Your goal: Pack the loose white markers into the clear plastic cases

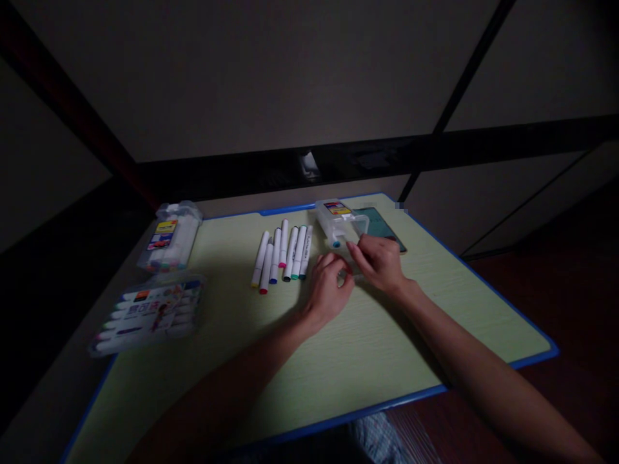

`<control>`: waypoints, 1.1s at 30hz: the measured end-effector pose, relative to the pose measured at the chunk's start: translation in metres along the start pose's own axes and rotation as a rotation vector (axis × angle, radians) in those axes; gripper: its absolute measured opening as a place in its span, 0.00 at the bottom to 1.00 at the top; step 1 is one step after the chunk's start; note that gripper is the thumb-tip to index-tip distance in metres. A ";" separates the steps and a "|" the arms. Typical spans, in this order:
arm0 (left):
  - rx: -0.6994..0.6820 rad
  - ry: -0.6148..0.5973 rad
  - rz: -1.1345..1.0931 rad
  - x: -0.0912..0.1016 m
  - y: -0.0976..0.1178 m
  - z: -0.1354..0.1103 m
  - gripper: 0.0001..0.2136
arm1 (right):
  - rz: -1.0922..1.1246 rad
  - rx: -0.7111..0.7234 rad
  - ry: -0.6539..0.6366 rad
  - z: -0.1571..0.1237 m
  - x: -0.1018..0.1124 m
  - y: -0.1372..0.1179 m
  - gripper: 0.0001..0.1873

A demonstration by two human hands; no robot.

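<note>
A clear plastic marker case (325,216) with a yellow and red label sits toward the far edge of the table, its open side facing me. My left hand (329,290) is curled at the near end of this case, thumb and fingers closed around its faint transparent edge. My right hand (382,261) is closed too, gripping the case's clear part from the right. Exactly where the fingers meet the plastic is hard to see. Left of my hands, several white markers (285,254) with coloured ends lie side by side in a loose row.
Two more clear marker cases are at the left: one (169,238) at the back, another (155,312) overhanging the left edge. A phone (380,227) lies behind my right hand. The pale green table (367,348) has a blue rim, with a panelled wall (290,77) behind it.
</note>
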State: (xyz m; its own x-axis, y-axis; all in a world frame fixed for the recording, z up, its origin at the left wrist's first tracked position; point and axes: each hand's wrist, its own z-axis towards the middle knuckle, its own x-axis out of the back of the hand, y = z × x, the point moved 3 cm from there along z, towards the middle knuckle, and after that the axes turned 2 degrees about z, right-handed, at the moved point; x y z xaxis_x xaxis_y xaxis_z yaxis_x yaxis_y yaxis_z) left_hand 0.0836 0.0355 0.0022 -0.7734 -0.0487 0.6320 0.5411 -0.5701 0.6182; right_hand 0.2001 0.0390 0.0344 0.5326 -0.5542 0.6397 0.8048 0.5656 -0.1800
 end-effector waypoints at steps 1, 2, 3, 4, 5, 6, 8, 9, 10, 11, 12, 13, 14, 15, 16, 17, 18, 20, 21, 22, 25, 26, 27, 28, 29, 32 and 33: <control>0.004 0.001 -0.007 0.000 0.000 0.000 0.06 | -0.001 0.012 -0.004 0.000 0.000 -0.001 0.23; 0.007 0.002 -0.016 -0.001 -0.001 0.000 0.05 | -0.002 0.027 -0.013 0.000 0.000 -0.002 0.24; 0.011 0.002 -0.025 -0.001 -0.001 0.000 0.05 | -0.004 0.047 -0.027 0.000 0.000 -0.003 0.25; 0.019 0.004 -0.031 -0.001 -0.002 0.000 0.05 | -0.008 0.071 -0.044 -0.001 0.000 -0.004 0.25; 0.029 0.005 -0.032 -0.002 -0.002 0.000 0.05 | -0.015 0.097 -0.061 -0.001 0.000 -0.006 0.25; 0.038 0.004 -0.028 -0.002 -0.002 0.000 0.04 | -0.024 0.123 -0.076 0.000 0.000 -0.007 0.25; 0.047 0.002 -0.014 -0.002 -0.003 0.000 0.03 | -0.039 0.173 -0.090 0.000 -0.001 -0.010 0.25; 0.044 0.002 -0.009 -0.002 -0.002 0.000 0.03 | -0.044 0.195 -0.086 0.000 0.000 -0.010 0.25; 0.036 0.004 -0.007 -0.002 -0.002 0.000 0.02 | -0.046 0.213 -0.078 0.000 0.000 -0.011 0.25; 0.027 0.009 -0.006 -0.002 -0.001 0.001 0.02 | -0.047 0.227 -0.073 0.000 0.000 -0.011 0.24; 0.021 0.016 -0.006 -0.002 -0.001 0.001 0.02 | -0.048 0.237 -0.073 0.000 0.000 -0.011 0.24; 0.019 0.024 -0.005 -0.001 -0.001 0.001 0.02 | -0.048 0.242 -0.075 0.000 0.000 -0.011 0.24; 0.019 0.029 -0.004 -0.001 -0.001 0.002 0.03 | -0.047 0.244 -0.079 0.000 0.000 -0.011 0.24; 0.024 0.033 -0.003 -0.001 -0.001 0.002 0.04 | -0.044 0.246 -0.082 0.000 -0.001 -0.011 0.24; 0.030 0.035 -0.004 -0.001 -0.001 0.002 0.04 | -0.038 0.249 -0.083 -0.001 -0.001 -0.010 0.24; 0.034 0.035 -0.009 -0.001 0.000 0.002 0.04 | -0.031 0.253 -0.083 -0.001 -0.001 -0.010 0.23; 0.037 0.034 -0.014 -0.001 0.000 0.002 0.04 | -0.022 0.259 -0.082 -0.001 -0.002 -0.011 0.23; 0.037 0.034 -0.022 -0.002 0.000 0.002 0.05 | -0.008 0.271 -0.082 -0.001 -0.002 -0.011 0.23; 0.032 0.035 -0.024 -0.002 0.000 0.002 0.05 | -0.002 0.276 -0.081 -0.001 -0.002 -0.012 0.22; 0.025 0.039 -0.025 -0.003 0.000 0.001 0.05 | 0.003 0.281 -0.077 -0.001 -0.002 -0.012 0.22; -0.005 0.061 -0.036 -0.001 0.001 0.001 0.04 | 0.002 0.278 -0.066 0.000 -0.001 -0.012 0.22; -0.018 0.071 -0.042 0.000 0.002 0.001 0.04 | -0.001 0.273 -0.064 0.000 0.000 -0.012 0.22; -0.030 0.078 -0.045 0.002 0.003 0.002 0.04 | -0.004 0.269 -0.062 0.001 0.000 -0.012 0.22; -0.042 0.085 -0.044 0.005 0.004 0.003 0.04 | -0.006 0.269 -0.057 0.001 0.001 -0.012 0.22; -0.053 0.090 -0.037 0.008 0.005 0.004 0.05 | -0.007 0.272 -0.051 0.001 0.002 -0.012 0.22; -0.084 0.089 0.019 0.018 0.006 0.011 0.06 | -0.015 0.293 -0.033 0.002 0.004 -0.013 0.21; -0.096 0.077 0.048 0.021 0.006 0.013 0.06 | -0.021 0.297 -0.032 0.002 0.004 -0.013 0.21</control>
State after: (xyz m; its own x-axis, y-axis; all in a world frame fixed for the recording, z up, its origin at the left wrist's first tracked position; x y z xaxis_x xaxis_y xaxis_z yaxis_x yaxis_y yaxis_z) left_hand 0.0753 0.0420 0.0254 -0.7723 -0.1390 0.6199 0.5471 -0.6415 0.5378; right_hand 0.1912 0.0305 0.0406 0.5041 -0.5507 0.6652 0.7012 0.7107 0.0569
